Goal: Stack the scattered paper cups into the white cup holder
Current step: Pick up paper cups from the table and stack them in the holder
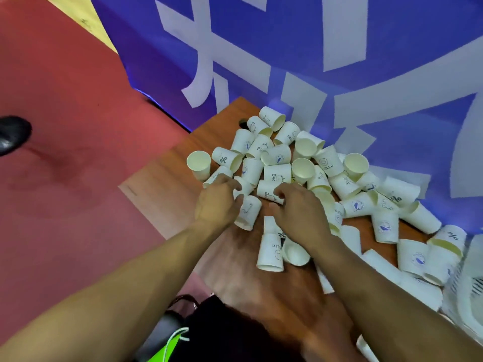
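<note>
Brown wooden table (167, 176) bearing a loose heap of white paper cups (308, 165), seen from the head camera. Most cups lie on their sides, several nested in short stacks. One upright cup (199, 164) stands at the left edge of the heap. The heap runs from the far corner of the table toward the near right, against a blue banner (287, 61) with white characters.

Both bare forearms reach from the near edge into the left part of the heap. Right hand (300, 207): fingers curled over a printed cup (268, 192) lying on its side, thumb below it, so that the cup is pinched between them. Left hand (217, 199): fingers bent down among the cups, thumb touching a tilted cup (247, 212). Whether this hand grips anything cannot be told.

At the near right edge lies a white slotted plastic piece (467, 291), partly cut off. Its identity as the holder cannot be confirmed.

Left of the table: red floor (65, 100) and a black shoe (13, 134). A black bag (235, 333) sits below the near edge.
</note>
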Available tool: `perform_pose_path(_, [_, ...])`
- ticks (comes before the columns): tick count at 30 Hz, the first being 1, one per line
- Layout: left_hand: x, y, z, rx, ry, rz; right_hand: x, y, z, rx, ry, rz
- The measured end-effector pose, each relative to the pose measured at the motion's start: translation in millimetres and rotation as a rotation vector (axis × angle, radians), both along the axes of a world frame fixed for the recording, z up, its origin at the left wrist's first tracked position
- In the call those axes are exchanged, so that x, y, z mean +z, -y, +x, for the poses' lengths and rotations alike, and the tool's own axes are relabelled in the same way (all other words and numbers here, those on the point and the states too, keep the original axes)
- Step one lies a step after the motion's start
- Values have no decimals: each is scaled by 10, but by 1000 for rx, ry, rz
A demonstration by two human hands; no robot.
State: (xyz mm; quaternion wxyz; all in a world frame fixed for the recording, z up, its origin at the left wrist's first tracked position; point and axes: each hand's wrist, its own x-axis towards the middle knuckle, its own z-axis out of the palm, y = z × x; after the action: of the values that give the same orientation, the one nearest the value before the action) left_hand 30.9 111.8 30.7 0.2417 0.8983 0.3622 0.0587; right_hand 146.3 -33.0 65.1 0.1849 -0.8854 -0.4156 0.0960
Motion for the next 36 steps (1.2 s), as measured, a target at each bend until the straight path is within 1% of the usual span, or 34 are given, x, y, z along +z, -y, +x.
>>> perform_pose_path(4, [-138,-615,-97,79,-40,-50,-154,-526,-121,39,-46,-68])
perform_pose_path(9, [-287,-1080,-63,84,-116,-94,-305,-842,-219,29,-95,-142])
perform_pose_path(13, [-384,-1239,21,58,-238,-121,-353,-908,-186,13,-116,-189])
perform_pose_path(16, [-420,-1273,86,6,-317,-101,-354,-911,-117,-3,-109,-207])
perform_pose_path(20, [-447,-1304,154,-64,-392,-48,-337,-901,2,-52,-131,-234])
perform_pose_path(23, [-471,-1318,186,-93,-432,-43,-339,-855,115,-100,-121,-239])
perform_pose_path(29, [-444,-1310,282,-30,-422,-40,-371,-674,446,-222,-102,-209])
perform_pose_path(34, [-326,-1396,407,151,-252,-17,-424,-507,646,-353,-97,-214])
perform_pose_path(36, [-275,-1446,482,179,-166,12,-458,-439,682,-380,-97,-230])
